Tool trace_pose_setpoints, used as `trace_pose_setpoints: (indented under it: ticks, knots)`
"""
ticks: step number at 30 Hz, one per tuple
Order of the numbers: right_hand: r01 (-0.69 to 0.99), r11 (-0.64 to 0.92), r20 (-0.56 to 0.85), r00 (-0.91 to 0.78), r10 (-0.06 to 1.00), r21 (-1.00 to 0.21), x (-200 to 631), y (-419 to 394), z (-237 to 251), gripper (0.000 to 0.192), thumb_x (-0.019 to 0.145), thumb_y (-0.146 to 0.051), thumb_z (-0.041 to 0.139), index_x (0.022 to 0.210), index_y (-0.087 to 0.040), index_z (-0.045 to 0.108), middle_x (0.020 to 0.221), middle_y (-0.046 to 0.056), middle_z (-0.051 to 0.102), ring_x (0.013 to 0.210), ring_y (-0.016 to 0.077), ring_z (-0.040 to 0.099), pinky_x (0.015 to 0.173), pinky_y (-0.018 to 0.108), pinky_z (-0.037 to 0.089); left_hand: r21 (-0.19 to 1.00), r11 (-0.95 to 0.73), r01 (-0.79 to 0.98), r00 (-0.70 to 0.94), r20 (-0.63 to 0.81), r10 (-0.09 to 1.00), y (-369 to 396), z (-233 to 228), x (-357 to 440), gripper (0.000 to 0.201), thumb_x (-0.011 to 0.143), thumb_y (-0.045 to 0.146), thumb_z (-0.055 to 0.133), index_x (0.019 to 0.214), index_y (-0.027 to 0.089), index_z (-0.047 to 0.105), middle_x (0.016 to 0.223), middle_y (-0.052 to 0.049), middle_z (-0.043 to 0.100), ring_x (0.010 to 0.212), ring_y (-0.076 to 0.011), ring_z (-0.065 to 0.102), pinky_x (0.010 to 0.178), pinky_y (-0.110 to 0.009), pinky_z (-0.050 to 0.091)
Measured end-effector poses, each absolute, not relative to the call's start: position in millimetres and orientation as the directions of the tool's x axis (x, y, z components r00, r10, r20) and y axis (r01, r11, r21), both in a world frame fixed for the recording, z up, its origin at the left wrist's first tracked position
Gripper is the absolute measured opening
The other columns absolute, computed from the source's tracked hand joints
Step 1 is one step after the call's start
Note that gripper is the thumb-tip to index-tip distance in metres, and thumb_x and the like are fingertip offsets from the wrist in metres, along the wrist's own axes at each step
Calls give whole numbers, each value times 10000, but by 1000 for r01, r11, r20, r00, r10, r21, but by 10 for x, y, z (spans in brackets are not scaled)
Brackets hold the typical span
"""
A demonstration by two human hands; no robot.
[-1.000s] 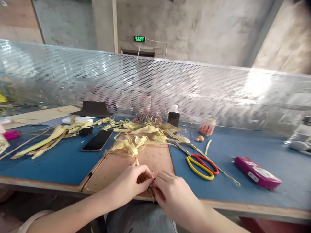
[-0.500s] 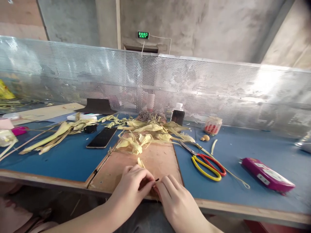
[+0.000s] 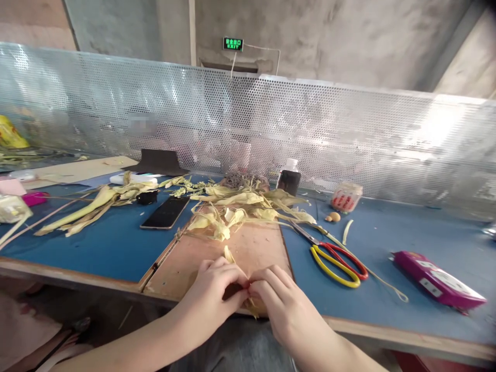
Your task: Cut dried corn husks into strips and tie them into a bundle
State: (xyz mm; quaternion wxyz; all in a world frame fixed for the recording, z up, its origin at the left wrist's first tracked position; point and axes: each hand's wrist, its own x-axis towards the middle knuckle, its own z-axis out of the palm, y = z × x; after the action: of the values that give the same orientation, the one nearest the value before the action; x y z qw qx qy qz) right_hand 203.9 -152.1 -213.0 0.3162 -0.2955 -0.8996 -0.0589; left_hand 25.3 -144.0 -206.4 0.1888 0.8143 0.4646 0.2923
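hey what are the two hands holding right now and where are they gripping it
Both the left hand and right hand pinch a small bundle of pale husk strips between their fingertips, where the hands meet. The exact grip spot is hidden by the fingers.

Husk strip (image 3: 228,254) mostly hidden under fingers (image 3: 232,276), pink case (image 3: 439,281) blurred, perhaps a pencil box

Scissors (image 3: 338,257) red/yellow handles; blue table (image 3: 96,243); magenta case (image 3: 437,281); pale yellow husks (image 3: 240,206).
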Motion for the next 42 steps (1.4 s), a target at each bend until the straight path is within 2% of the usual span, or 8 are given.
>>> trace_pose_setpoints:
  ticks: [6, 14, 21, 28, 33, 35, 39, 42]
  knots:
    - [534, 820, 560, -623, 547, -207, 2050, -1457, -2126, 188, 902, -53, 386, 855, -159, 534, 820, 64, 560, 758, 182, 457, 672, 294, 433, 641, -406, 652, 362, 208, 909, -1422, -2044, 227, 104, 782, 206, 579, 783, 256, 671, 876, 3, 662, 892, -212, 547, 820, -344, 374]
    - [539, 808, 544, -616, 570, -237, 2047, -1440, -2127, 200, 891, -38, 379, 836, -158, 529, 793, 65, 546, 753, 189, 450, 656, 311, 422, 712, -357, 605, 407, 110, 907, -1418, -1969, 181, 116, 792, 242, 553, 810, 248, 668, 876, 6, 658, 909, -205, 553, 803, -310, 410]
    - [549, 815, 570, -616, 544, -186, 2061, -1448, -2110, 182, 905, -77, 403, 840, -144, 559, 794, 67, 562, 756, 183, 449, 662, 307, 408, 754, -343, 561, 445, 75, 892, -1392, -1931, 153, 146, 809, 279, 533, 811, 227, 669, 819, 11, 653, 796, -167, 582, 707, -262, 430]
    - [548, 835, 615, -642, 458, -49, 2078, -1435, -2108, 180, 908, -101, 411, 864, -142, 581, 790, 65, 574, 750, 182, 451, 664, 315, 369, 764, -354, 540, 480, 66, 875, -1373, -1919, 147, 119, 750, 261, 589, 813, 203, 672, 835, 4, 668, 811, -168, 590, 735, -259, 446]
    - [548, 836, 620, -667, 413, 33, 2086, -1447, -2120, 184, 918, -110, 398, 927, -123, 582, 830, 84, 583, 753, 192, 455, 662, 329, 368, 780, -293, 552, 409, 52, 911, -1368, -1927, 168, 142, 756, 321, 613, 779, 199, 681, 804, 4, 650, 745, -157, 581, 673, -252, 438]
    - [567, 823, 632, -634, 445, -10, 2088, -1469, -2112, 181, 916, -108, 402, 954, -126, 577, 854, 90, 584, 776, 200, 463, 674, 335, 374, 793, -270, 546, 393, 42, 918, -1372, -1929, 170, 154, 763, 335, 613, 781, 200, 684, 802, 6, 650, 751, -158, 584, 678, -251, 436]
    - [615, 750, 596, -514, 617, -246, 2079, -1520, -2107, 100, 893, -163, 480, 906, -163, 579, 828, 71, 574, 791, 207, 472, 691, 343, 388, 802, -257, 540, 404, 22, 915, -1378, -1909, 165, 157, 771, 335, 608, 776, 195, 680, 779, 13, 655, 757, -162, 584, 683, -252, 426]
    - [596, 721, 560, -482, 674, -355, 2064, -1536, -2130, 64, 878, -171, 518, 869, -183, 580, 806, 52, 580, 782, 197, 476, 691, 334, 395, 805, -252, 538, 423, 1, 906, -1371, -1887, 164, 191, 785, 360, 596, 772, 187, 676, 786, 9, 662, 765, -168, 582, 682, -255, 420]
